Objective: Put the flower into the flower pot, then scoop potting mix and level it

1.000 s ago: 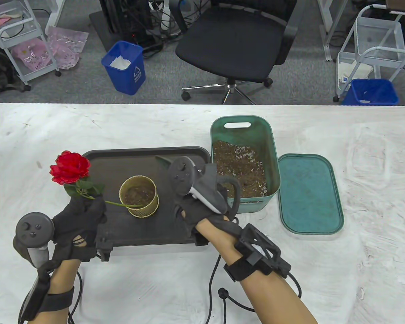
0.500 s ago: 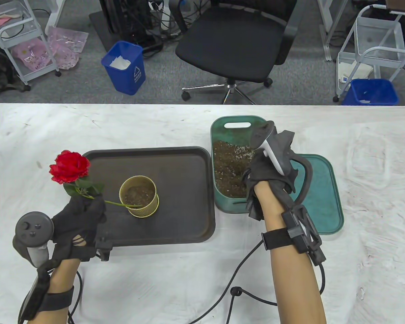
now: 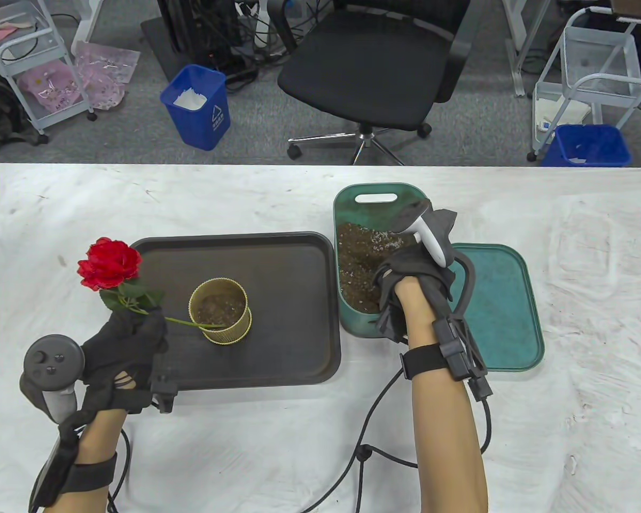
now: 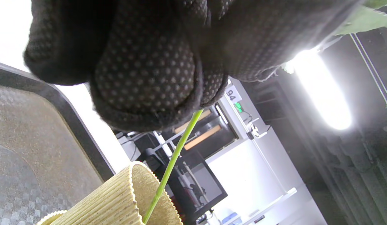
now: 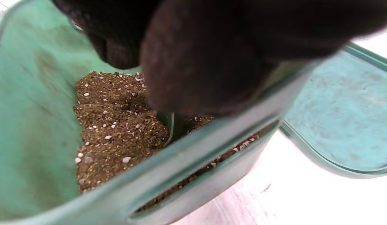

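A red rose [image 3: 110,264] leans to the left, and my left hand [image 3: 131,336] grips its green stem [image 3: 184,322]. The stem's lower end sits inside the ribbed gold pot [image 3: 229,334] on the dark tray [image 3: 288,299]. In the left wrist view my curled fingers [image 4: 143,68] close round the stem [image 4: 174,156] above the pot [image 4: 118,200]. My right hand [image 3: 406,283] reaches down into the green bin [image 3: 384,195] over the potting mix [image 3: 358,256]. It holds a green scoop [image 5: 174,126] whose blade is dug into the mix [image 5: 118,134]; the handle is hidden under the hand.
The bin's green lid [image 3: 497,310] lies flat just right of the bin. A cable [image 3: 374,406] trails across the white table from my right wrist. An office chair [image 3: 374,69] and blue waste baskets [image 3: 197,107] stand beyond the far edge.
My right hand has carried the scoop from above the tray over to the bin and lowered it into the potting mix. The left hand, rose and pot have not moved.
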